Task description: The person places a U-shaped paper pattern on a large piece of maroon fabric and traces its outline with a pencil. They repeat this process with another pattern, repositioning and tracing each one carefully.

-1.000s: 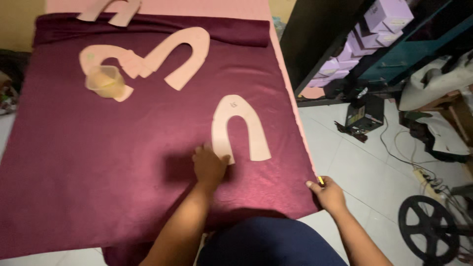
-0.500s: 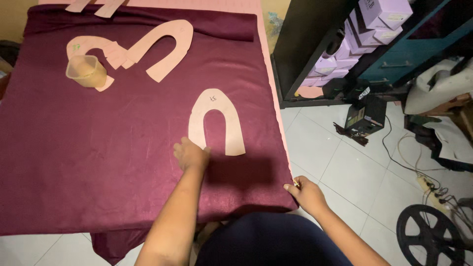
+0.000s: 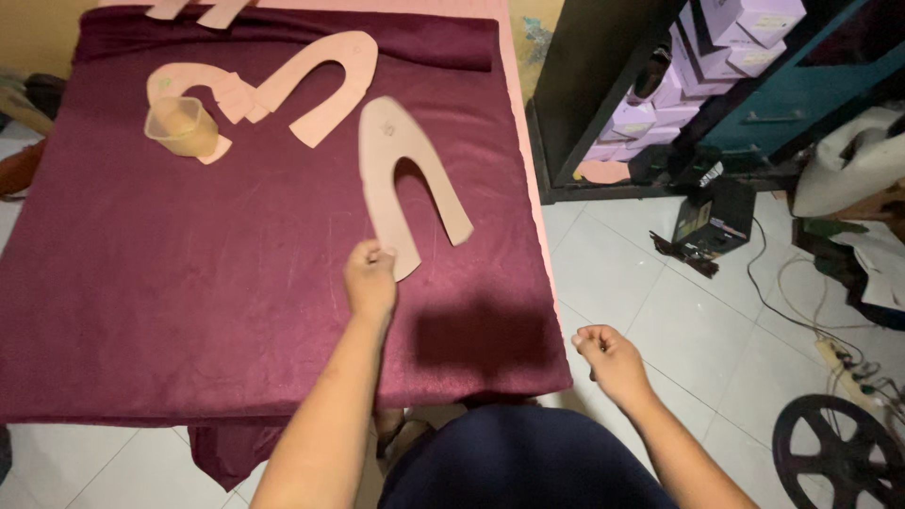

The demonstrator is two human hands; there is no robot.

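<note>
Near the right edge of the table, the left hand (image 3: 370, 280) pinches one leg tip of a pink horseshoe-shaped paper pattern (image 3: 401, 179) between thumb and fingers; a second ago that pattern lay flat on the dark red cloth (image 3: 189, 283) with the hand pressed beside it, and now it is lifted and tilted up, so it has come off the cloth and casts a dark shadow by the front right corner; the right hand (image 3: 608, 360) was gripping the cloth's front corner before, and now it has let go and hangs off the table over the floor with fingers loosely curled, holding nothing; toward the far left corner a clear plastic cup (image 3: 179, 127) stands on top of more pink pattern pieces (image 3: 311, 80); I cannot tell if anything is in the cup; past the right edge, a dark shelf (image 3: 603, 94) holds stacked light purple boxes (image 3: 726, 47).
</note>
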